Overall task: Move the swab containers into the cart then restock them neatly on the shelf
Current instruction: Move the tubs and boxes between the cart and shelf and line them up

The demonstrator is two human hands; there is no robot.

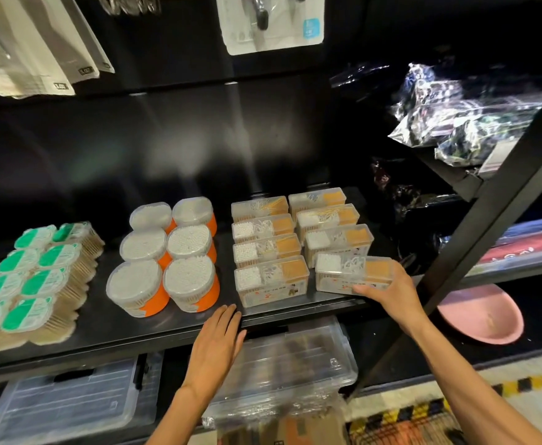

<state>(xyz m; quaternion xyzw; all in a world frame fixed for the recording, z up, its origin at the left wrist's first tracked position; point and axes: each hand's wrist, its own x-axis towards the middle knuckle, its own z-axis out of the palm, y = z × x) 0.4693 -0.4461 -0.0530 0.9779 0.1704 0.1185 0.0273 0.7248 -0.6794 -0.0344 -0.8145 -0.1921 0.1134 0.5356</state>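
While my right hand (391, 292) grips the last rectangular swab container (353, 272) at the front right corner of the shelf (154, 329), restocking looks nearly finished to me. My thumb lies across its front face and my fingers wrap its right end; it sits slightly askew, not yet squared with the column behind it. My left hand (213, 346) lies flat, fingers straight and together, over the shelf's front edge, holding nothing. Seven other rectangular boxes (271, 252) already stand in two tidy columns; six round orange tubs (166, 252) are paired just beside them, toward the middle. No cart is in view. What remains, I judge, is straightening this one box. It is clear plastic, showing white swab tips, loose white picks and tan sticks in separate sections.
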